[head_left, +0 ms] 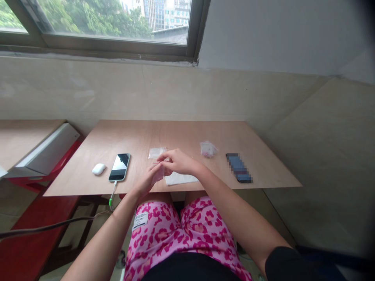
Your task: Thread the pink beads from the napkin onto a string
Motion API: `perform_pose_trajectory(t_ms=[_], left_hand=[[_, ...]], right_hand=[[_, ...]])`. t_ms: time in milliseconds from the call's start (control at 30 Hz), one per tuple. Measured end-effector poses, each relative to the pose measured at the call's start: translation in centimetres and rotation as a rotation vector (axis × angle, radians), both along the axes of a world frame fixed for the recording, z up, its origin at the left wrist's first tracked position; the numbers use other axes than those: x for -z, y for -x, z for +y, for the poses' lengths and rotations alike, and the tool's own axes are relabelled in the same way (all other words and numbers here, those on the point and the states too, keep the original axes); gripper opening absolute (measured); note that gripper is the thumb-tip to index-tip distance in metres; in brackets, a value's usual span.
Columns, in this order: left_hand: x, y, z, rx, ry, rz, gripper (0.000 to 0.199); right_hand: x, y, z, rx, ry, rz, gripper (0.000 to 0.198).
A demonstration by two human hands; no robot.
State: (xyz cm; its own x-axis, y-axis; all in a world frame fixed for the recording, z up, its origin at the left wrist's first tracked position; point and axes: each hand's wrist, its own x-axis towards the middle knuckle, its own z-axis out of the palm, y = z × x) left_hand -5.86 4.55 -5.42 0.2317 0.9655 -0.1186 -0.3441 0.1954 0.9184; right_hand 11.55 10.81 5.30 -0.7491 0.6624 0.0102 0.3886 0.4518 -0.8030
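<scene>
My left hand (150, 175) is closed at the table's front edge, its fingertips pinching what looks like a small pinkish see-through plastic bag (159, 175). Over it bends my right hand (179, 161), whose fingers are closed and meet the left fingertips. Whatever lies between the right fingers is too small to make out. Just beyond the hands is a flat clear plastic bag (156, 152), partly covered by the right fingers. A white sheet (180, 178), paper or cloth, lies beneath the right hand and wrist. Farther right sit small clear bags (207, 148) with something pink inside.
On the wooden table (175, 132), a phone (120, 167) with a charging cable (112, 193) and a white earbud case (99, 169) lie left. A dark phone (238, 168) lies right. A tiled wall (175, 93) stands behind; a red bench (35, 234) is lower left.
</scene>
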Motion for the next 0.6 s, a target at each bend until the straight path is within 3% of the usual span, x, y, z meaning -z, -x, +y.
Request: perform_pose_trajectory(t_ms=[133, 267, 433, 600], left_hand=[[0.0, 0.3, 0.3, -0.052, 0.019, -0.059, 0.029], [0.1, 0.4, 0.6, -0.143, -0.023, -0.08, 0.023], [0.7, 0.6, 0.9, -0.25, 0.055, 0.005, 0.019], [1.5, 0.6, 1.1, -0.231, 0.094, -0.008, 0.021]], right_hand=[[1.9, -1.1, 1.6, 0.216, -0.087, 0.14, 0.028], [6.7, -3.5, 4.2, 0.432, -0.19, 0.012, 0.022], [12.7, -4.8, 5.6, 0.364, -0.199, -0.21, 0.023], [14.5, -3.6, 7.3, 0.293, -0.254, -0.195, 0.027]])
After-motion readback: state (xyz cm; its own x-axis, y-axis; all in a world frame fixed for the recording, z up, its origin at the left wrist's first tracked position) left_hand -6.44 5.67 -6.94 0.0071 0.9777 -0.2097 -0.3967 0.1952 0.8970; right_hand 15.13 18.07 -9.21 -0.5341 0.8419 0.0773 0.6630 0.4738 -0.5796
